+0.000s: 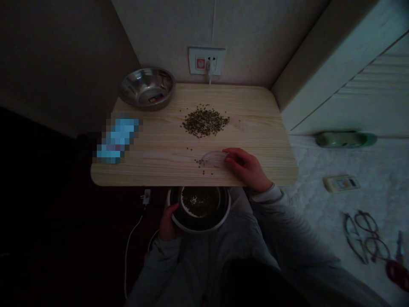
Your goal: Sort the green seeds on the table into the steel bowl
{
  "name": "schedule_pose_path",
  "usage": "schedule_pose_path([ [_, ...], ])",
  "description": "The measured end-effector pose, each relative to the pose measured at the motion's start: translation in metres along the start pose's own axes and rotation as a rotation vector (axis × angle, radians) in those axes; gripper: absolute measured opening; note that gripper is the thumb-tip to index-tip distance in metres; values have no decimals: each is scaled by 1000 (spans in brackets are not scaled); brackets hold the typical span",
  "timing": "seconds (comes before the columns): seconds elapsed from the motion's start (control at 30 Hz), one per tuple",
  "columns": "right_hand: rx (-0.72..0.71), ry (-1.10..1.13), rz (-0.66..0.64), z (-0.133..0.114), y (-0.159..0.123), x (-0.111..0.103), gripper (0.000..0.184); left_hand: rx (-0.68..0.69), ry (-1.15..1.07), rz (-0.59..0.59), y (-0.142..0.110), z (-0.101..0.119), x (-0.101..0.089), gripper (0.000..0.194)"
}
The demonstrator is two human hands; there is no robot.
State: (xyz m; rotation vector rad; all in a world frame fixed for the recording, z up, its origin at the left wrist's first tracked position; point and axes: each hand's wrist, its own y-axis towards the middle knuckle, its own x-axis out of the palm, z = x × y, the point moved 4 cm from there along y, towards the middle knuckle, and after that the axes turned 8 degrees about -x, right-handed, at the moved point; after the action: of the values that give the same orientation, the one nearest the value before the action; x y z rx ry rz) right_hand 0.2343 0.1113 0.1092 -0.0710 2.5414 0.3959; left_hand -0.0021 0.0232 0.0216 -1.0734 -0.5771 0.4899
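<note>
Just in front of the table's (153, 153) near edge, the left hand (168, 224) is gripping a pale-rimmed bowl (204, 224) by its side, and small dark beans (204, 202) are filling its bottom. Over that near edge, right of the table's middle, the right hand (247, 168) is pinching a clear plastic disc (212, 158), and a few loose beans (200, 167) are lying by its left end. The person seems to be gathering beans with the disc; the next stroke would be calling for a flat disc and a steady bowl close under the edge. Around the table's middle, a bean pile (204, 121) is spreading loosely. At its far left corner, a metal bowl (143, 87) is standing.
</note>
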Motion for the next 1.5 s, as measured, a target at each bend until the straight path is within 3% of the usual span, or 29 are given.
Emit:
schedule_pose_path([
  [0.4, -13, 10, -29, -3, 2, 2, 29, 81, 51, 6, 10, -1, -10, 3],
  [0.63, -10, 16, 2, -3, 2, 2, 29, -97, 33, -29, -1, -2, 0, 7],
  [0.93, -71, -64, -79, -12, 9, 10, 27, -73, 3, -76, -3, -5, 6, 8],
  [1.23, -103, -125, -160, -20, 0, 14, 28, -5, 24, 43, 2, -3, -6, 4],
  [1.4, -98, -133, -156, -20, -2, 15, 28, -49, 23, -43, -3, -3, 3, 7],
  [1.5, -120, -138, -177, -19, -2, 15, 28, 14, 19, -61, -3, -1, 3, 9],
])
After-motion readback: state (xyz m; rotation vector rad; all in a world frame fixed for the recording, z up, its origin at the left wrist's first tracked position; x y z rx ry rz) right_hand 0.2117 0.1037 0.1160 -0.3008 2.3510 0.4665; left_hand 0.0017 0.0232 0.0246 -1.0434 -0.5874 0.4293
